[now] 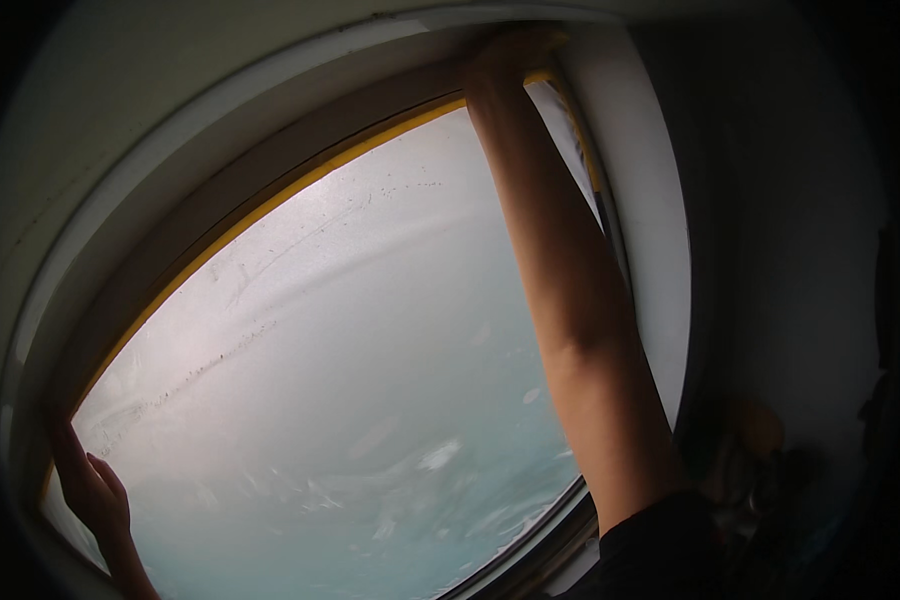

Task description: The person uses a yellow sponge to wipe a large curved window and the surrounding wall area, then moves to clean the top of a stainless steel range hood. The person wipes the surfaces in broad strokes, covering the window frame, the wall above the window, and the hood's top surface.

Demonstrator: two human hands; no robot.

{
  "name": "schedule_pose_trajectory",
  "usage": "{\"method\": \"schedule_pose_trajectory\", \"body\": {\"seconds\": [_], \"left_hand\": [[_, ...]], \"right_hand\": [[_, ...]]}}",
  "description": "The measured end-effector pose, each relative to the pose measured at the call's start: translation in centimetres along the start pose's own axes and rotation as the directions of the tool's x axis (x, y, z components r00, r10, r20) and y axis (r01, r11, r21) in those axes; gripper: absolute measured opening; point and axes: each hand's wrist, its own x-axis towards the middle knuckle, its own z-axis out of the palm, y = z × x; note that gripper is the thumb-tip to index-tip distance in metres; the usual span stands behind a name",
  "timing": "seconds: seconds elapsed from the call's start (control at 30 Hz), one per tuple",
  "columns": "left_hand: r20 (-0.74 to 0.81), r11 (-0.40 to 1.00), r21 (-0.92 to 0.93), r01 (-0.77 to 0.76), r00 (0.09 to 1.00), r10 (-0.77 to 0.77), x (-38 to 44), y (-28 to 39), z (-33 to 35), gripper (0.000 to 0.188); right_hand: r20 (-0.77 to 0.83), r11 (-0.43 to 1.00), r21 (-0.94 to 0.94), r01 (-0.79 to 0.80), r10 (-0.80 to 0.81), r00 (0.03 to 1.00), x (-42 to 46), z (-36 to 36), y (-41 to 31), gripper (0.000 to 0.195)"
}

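A large, hazy translucent pane (330, 360) fills the middle of the head view, with specks and smears on it. Yellow tape or edging (247, 225) runs along its top and its upper right side. My left hand (94, 480) is raised at the pane's lower left edge, fingers against the frame; the fingertips fade into shadow. My right hand (514, 56) reaches up to the frame's top right corner, with the bare forearm crossing in front of the pane. Its fingers are too dark to make out, so whether it grips anything does not show.
A pale, curved frame (649, 202) surrounds the opening. Dark rails (547, 536) line the lower right edge. Beyond the frame on the right is a dark area with an orange, rounded object (757, 427) and other unclear things.
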Motion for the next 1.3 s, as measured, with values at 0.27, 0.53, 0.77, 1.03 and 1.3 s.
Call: {"method": "schedule_pose_trajectory", "body": {"seconds": [0.27, 0.53, 0.77, 1.03, 1.3], "left_hand": [[-0.017, 0.999, -0.041, 0.027, 0.999, -0.028, 0.1, 0.3, -0.1, 0.065], [-0.014, 1.000, 0.001, 0.012, 1.000, -0.012, -0.2, -1.2, 1.1, 0.063], [-0.077, 0.997, -0.078, 0.005, 0.997, -0.011, 1.3, 0.9, 0.6, 0.062], [-0.025, 0.999, -0.053, -0.002, 1.000, 0.001, 0.1, 0.2, -2.2, 0.064], [-0.015, 0.984, -0.142, 0.103, 0.994, -0.106, 2.3, 3.2, -3.5, 0.065]], "right_hand": [[0.100, 0.944, 0.216, -0.251, 0.234, 0.967, -6.2, 2.8, -3.9, 0.070], [0.132, 0.973, -0.039, -0.229, 0.233, 0.964, -15.3, 6.0, -7.1, 0.061], [-0.014, 0.940, -0.228, 0.256, -0.266, 0.964, 7.7, -1.8, 5.6, 0.059], [0.119, 0.863, 0.081, -0.499, 0.488, 0.865, -13.6, 3.6, -8.3, 0.052], [0.738, 0.966, -0.010, 0.259, -0.168, 0.654, -32.0, 9.1, -14.5, 0.037]]}}
